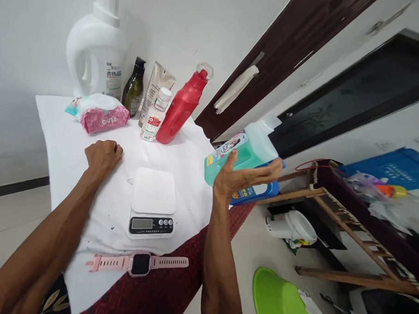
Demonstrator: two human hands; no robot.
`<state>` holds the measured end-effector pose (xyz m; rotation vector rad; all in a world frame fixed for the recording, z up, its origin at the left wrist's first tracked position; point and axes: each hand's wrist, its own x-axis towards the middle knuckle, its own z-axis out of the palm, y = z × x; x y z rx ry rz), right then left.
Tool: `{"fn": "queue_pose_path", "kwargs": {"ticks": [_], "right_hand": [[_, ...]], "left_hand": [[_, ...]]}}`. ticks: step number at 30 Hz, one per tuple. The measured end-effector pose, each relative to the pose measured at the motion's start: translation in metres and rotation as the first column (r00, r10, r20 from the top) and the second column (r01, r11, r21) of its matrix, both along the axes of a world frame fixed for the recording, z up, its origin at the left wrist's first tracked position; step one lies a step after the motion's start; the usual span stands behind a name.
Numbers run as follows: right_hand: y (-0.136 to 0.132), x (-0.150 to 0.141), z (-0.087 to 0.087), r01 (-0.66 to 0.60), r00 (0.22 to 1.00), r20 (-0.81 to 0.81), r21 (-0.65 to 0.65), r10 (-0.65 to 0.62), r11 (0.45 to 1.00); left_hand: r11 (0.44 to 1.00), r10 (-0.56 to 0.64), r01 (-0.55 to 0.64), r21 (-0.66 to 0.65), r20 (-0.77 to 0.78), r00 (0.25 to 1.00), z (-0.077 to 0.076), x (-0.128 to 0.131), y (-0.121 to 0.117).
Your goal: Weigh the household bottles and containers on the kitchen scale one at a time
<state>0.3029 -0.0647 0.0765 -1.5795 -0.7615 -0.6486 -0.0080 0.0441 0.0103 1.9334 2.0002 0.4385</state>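
Observation:
My left hand rests on the white cloth with its fingers curled into a fist. Nothing shows in it. In front of a bottle of teal liquid, my right hand is open, thumb up and fingers stretched out to the right. Whether its palm touches that bottle I cannot tell. A blue bottle stands partly hidden behind this hand and the teal bottle. Between my arms lies a white kitchen scale with a blank display. A pink smartwatch is laid out flat below it.
At the back stand a large white detergent jug, a dark pump bottle, a beige tube, a small clear bottle and a red bottle. Pink wipes lie before the jug. A green basin sits on the floor.

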Motion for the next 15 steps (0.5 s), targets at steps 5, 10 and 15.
{"fn": "queue_pose_path", "kwargs": {"ticks": [5,10,15], "right_hand": [[0.07,-0.051,0.0,-0.607,0.774,-0.216,0.016,0.595,0.795],[0.154,-0.089,-0.014,-0.762,0.474,-0.587,0.1,0.656,0.64],[0.183,-0.097,-0.024,-0.748,0.316,-0.681,0.25,0.661,0.615]], "left_hand": [[1.0,-0.011,0.011,-0.002,-0.024,1.0,0.0,0.001,-0.002],[1.0,-0.025,0.025,-0.006,-0.011,1.0,-0.002,0.0,-0.002],[1.0,-0.021,0.021,0.003,0.007,1.0,-0.006,0.0,0.001]]}}
